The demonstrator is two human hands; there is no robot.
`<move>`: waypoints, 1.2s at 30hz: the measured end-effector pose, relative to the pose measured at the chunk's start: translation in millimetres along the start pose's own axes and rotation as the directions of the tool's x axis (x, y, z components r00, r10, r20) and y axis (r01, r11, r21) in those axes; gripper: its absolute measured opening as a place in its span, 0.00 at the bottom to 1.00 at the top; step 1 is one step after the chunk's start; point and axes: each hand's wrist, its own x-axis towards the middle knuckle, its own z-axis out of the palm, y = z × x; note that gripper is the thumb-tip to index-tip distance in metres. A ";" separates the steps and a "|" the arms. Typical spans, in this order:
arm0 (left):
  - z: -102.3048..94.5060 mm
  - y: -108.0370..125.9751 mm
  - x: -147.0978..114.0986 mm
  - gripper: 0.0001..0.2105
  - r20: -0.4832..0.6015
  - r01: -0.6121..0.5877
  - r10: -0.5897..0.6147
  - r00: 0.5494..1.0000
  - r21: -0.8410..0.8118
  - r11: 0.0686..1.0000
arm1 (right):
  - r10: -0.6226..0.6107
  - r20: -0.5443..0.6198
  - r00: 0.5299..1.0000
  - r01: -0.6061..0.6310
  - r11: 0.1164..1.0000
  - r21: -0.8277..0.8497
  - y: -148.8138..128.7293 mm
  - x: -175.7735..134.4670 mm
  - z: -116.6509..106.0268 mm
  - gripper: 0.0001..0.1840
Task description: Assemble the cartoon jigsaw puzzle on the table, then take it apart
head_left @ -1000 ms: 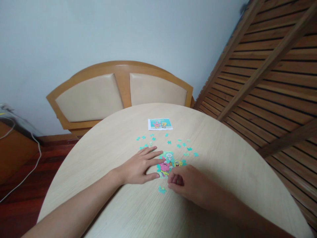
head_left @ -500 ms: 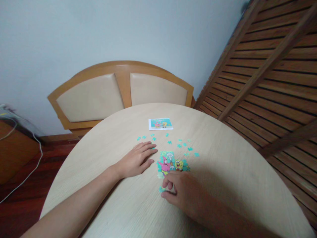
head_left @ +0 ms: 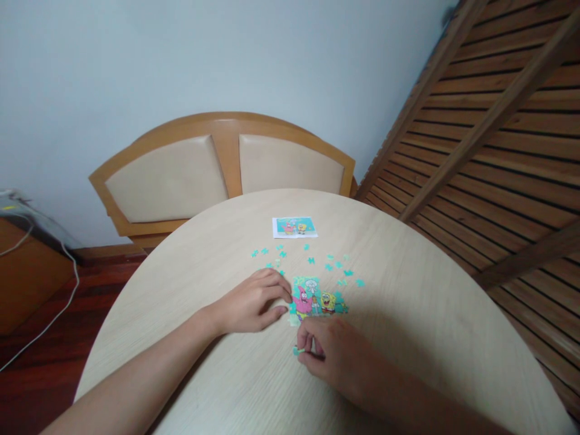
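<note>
A partly joined jigsaw puzzle, with a pink starfish and a yellow sponge figure on teal, lies flat on the round table. At its left edge rests my left hand, open, palm down, fingertips at or touching the border. Just below the puzzle, my right hand pinches a small teal puzzle piece between thumb and fingers. That hand covers part of the puzzle's lower edge. Several loose teal pieces are scattered above and to the right, and more pieces lie above my left hand.
A printed reference picture on white paper lies beyond the loose pieces. Past the far edge of the pale wooden table stands a padded wooden headboard-like back. Slatted wooden panels lean at the right; a white cable hangs at the left.
My left hand has come down and slightly right to the puzzle's edge, uncovering pieces above it. My right hand's fingers have closed on the small piece, which now looks tilted.
</note>
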 end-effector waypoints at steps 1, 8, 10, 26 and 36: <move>-0.1 1.8 0.1 0.06 0.016 -0.008 0.008 1.000 -0.019 1.000 | -0.011 -0.001 1.000 0.011 1.000 0.007 0.3 0.4 -0.3 0.10; 5.2 5.6 0.3 0.16 0.060 -0.030 0.028 0.998 0.025 0.999 | -0.103 -0.212 0.972 0.120 0.990 0.071 25.5 15.3 -20.1 0.09; 7.0 4.3 -0.2 0.15 0.080 -0.044 0.040 0.996 0.045 0.998 | -0.070 -0.272 0.960 0.101 0.990 0.102 35.7 21.7 -26.7 0.10; 25.1 -15.6 8.1 0.13 -0.287 0.396 -0.424 0.859 -0.154 0.905 | -0.039 -0.376 0.926 0.122 0.972 0.201 49.1 49.7 -19.5 0.08; 39.7 -8.3 22.8 0.07 -0.295 0.407 -0.503 0.813 -0.330 0.852 | -0.072 -0.411 0.909 0.145 0.978 0.150 42.5 57.4 -8.7 0.05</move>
